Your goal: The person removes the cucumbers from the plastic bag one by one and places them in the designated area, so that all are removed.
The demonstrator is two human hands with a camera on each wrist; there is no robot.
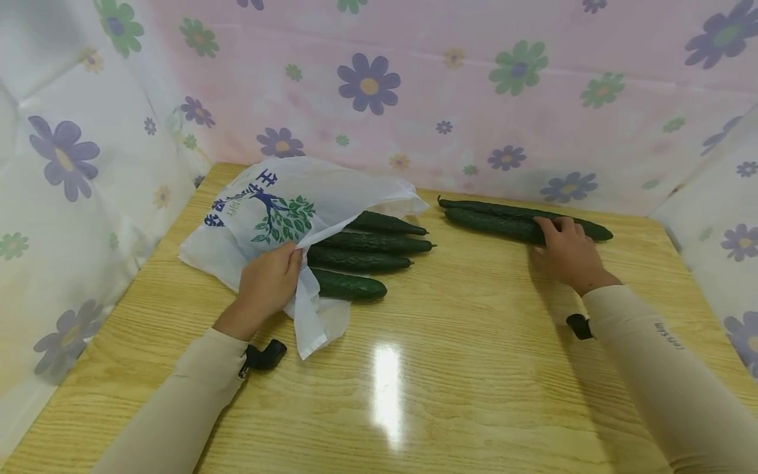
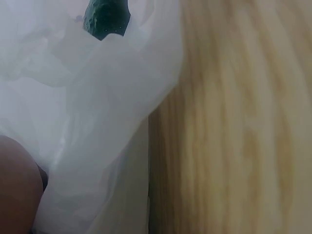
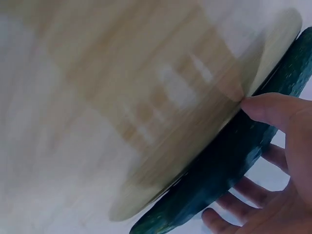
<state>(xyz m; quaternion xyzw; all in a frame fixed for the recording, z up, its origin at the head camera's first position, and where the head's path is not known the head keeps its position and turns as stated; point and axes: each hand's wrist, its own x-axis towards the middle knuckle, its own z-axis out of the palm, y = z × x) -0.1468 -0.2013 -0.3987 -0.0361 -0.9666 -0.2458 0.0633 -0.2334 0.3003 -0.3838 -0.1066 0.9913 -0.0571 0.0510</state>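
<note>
My left hand (image 1: 268, 280) grips the edge of a white plastic bag (image 1: 349, 187) printed with a tree and blue characters. The bag lies on its side, and several dark green cucumbers (image 1: 379, 243) poke out of its mouth toward the right. At the table's right side, my right hand (image 1: 571, 257) holds the nearer of two cucumbers (image 1: 494, 225). Behind it lies the other cucumber (image 1: 595, 230), running close alongside. In the right wrist view, thumb and fingers span the held cucumber (image 3: 209, 165). Bag plastic (image 2: 97, 107) and one cucumber tip (image 2: 108, 18) fill the left wrist view's left side.
Everything lies on a glossy wood-grain table (image 1: 462, 368), which mirrors a bright light near its front. A flower-patterned cloth (image 1: 414, 85) hangs right behind the table and along both sides. Black wrist devices (image 1: 266, 355) are strapped below each sleeve cuff.
</note>
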